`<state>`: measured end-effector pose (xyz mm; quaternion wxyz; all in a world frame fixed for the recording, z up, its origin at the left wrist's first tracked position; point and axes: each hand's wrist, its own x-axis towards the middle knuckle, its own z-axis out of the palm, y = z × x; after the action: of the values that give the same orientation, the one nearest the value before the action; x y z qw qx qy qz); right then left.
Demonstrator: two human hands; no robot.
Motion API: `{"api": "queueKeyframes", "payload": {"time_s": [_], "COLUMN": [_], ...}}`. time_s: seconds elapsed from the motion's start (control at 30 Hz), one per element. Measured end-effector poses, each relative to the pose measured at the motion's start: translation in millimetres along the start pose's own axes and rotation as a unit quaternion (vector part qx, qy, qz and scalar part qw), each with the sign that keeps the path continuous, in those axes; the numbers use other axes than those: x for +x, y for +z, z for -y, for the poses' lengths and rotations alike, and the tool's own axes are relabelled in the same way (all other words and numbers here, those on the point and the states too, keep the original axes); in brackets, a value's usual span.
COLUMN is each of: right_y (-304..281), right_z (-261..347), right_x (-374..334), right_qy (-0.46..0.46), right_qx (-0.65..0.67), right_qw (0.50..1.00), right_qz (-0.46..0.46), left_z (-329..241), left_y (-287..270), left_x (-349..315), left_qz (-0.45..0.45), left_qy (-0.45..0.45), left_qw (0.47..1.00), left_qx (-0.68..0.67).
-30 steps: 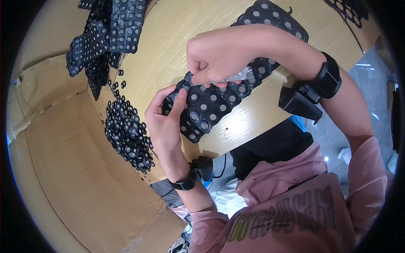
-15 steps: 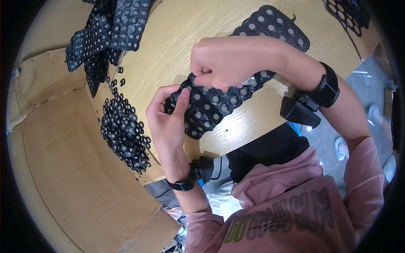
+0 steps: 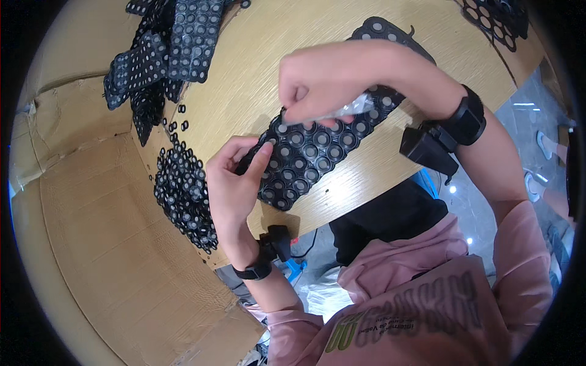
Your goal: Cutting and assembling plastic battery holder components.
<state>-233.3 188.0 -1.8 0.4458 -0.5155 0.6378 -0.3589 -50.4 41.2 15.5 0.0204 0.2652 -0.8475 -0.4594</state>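
Two bare hands at work over a black sheet (image 3: 308,152) studded with rows of grey-centred discs, seen from above. Lies aslant on the pale wooden table (image 3: 360,177), with the near end toward the lower left and the far end, bearing a small hooked tab, toward the upper right. At the near end, the left hand (image 3: 232,186), closed in a pinch on the sheet's edge, thumb on the upper face and fingers curled at the margin. Above the middle of the sheet, the right hand (image 3: 326,79), curled narrow around a slim pale piece with crinkled clear plastic (image 3: 357,108); tip near the left thumb, apparently against a disc, though too blurred for contact to be told. On each wrist, a black strap with a boxy black device (image 3: 427,149). To the left, a heap of small black rings (image 3: 183,195) along the table's edge, with a few loose pieces just above. Farther up, overlapping disc-studded sheets (image 3: 195,46); at upper right, a black lattice (image 3: 491,21) with round openings. At far left, brown cardboard (image 3: 110,232), creased and bent by the lens.
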Motion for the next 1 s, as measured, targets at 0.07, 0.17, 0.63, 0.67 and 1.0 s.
{"api": "queueKeyframes", "payload": {"time_s": [0.07,0.17,0.63,0.67,1.0], "right_y": [-0.6,-0.1,-0.6,-1.0,1.0], "right_z": [-7.7,-8.7,-10.3,-10.3,-10.7], "right_x": [3.5,5.2,4.9,4.9,5.4], "right_qy": [0.000,0.013,-0.010,-0.009,-0.013], "right_qx": [0.001,0.006,-0.014,-0.014,-0.005], "right_qw": [1.000,0.999,1.000,1.000,1.000], "right_qz": [0.017,0.031,0.013,0.011,0.010], "left_z": [4.6,-9.9,1.9,1.8,7.5], "left_y": [-6.9,2.1,21.5,22.0,24.2], "left_x": [5.2,4.4,12.5,12.2,11.5], "left_qz": [0.040,0.053,0.027,0.028,0.007], "left_qy": [0.068,0.023,0.007,0.008,-0.006], "left_qw": [0.992,0.998,0.998,0.998,0.997], "left_qx": [0.101,0.029,-0.058,-0.058,-0.081]}}
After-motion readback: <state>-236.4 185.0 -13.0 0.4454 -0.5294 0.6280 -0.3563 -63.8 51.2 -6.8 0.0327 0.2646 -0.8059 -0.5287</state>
